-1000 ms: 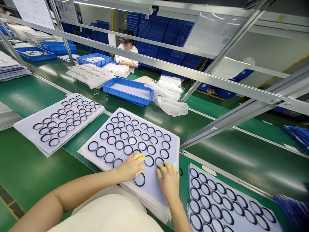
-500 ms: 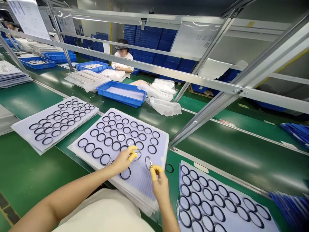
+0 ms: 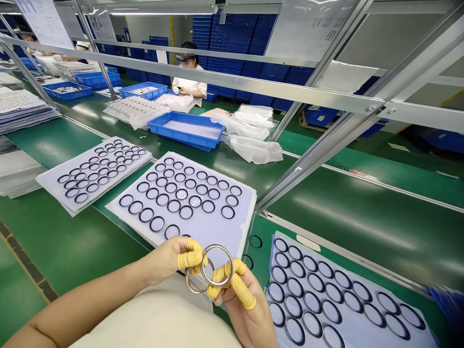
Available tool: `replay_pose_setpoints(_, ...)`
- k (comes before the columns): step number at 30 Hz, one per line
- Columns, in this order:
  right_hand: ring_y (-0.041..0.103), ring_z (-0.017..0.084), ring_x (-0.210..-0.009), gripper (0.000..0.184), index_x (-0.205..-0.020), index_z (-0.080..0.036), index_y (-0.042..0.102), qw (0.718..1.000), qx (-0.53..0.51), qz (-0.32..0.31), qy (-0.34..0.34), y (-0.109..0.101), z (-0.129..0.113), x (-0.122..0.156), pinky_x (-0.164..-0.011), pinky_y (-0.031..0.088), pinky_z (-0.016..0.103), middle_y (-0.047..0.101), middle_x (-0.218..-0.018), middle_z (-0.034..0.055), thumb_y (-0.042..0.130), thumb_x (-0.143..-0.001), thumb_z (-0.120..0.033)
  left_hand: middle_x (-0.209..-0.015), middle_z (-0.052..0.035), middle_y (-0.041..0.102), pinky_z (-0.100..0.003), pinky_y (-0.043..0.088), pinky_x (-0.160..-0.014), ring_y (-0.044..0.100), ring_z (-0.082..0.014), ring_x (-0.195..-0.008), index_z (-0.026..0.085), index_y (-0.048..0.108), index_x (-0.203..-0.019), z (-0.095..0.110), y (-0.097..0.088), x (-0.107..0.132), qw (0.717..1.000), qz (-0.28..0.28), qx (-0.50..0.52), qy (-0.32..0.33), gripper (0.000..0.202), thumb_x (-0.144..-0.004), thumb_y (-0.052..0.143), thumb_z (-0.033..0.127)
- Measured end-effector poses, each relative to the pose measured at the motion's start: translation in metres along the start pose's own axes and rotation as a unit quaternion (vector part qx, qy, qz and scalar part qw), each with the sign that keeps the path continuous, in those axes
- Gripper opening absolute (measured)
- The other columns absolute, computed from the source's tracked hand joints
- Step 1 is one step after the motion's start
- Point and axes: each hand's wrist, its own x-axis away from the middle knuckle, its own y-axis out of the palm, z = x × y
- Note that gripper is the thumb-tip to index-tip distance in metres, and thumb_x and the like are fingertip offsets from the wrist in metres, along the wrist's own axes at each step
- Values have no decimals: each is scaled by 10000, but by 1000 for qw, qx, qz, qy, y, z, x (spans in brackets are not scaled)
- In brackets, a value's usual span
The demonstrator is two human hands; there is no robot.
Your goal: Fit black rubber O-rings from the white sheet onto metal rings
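Close to my body, yellow finger covers show on the fingers of both hands. My right hand (image 3: 241, 295) is closed round the right and lower edge of a shiny metal ring (image 3: 217, 246), held up facing me. My left hand (image 3: 177, 258) pinches at that ring's left side, where a second metal ring (image 3: 195, 291) hangs behind and lower; fingers hide part of it. Beyond my hands, rows of dark-rimmed rings lie on a stack of pale sheets (image 3: 213, 229). Two loose dark rings, one of them a black ring (image 3: 255, 241), rest on the green table right of the stack.
More ringed sheets lie left (image 3: 54, 181) and right (image 3: 357, 326). A blue tray (image 3: 186, 130) and white wrapping (image 3: 255, 149) stand behind the stack. A metal frame post (image 3: 311, 154) slants up on the right. Across the table sits another person (image 3: 190, 79).
Both hands have come back from over the sheet towards my body and closer together. The two rings, held apart before, now overlap between my fingers. The view has shifted slightly.
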Motion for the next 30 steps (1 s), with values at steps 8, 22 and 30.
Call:
replay_pose_setpoints(8,587,125,-555,235,-803,-180,662,1000,-14,-7,1,-8,-9,13,-540,425,221,670,-622,24,645,-851,-410,-575,22,501,-209,342,-564,403,-79,-547,121,609,-644,-4,15,-5,1000,-23,4,4,417,-713,721,517)
replay_pose_setpoints(22,485,118,-574,206,-740,-216,690,994,-12,61,-86,-34,-16,24,-556,420,252,555,-670,-5,712,-778,-417,-666,-14,612,-221,386,-588,499,-99,-613,127,673,-722,-5,36,-18,999,-20,34,6,326,-703,753,443)
replay_pose_setpoints(30,400,90,-446,189,-685,-234,640,988,-87,103,-82,-46,-14,26,-460,382,237,471,-564,-37,696,-788,-382,-707,-16,646,-216,396,-581,543,-99,-635,162,689,-803,-1,37,-15,991,23,121,58,201,-708,771,318)
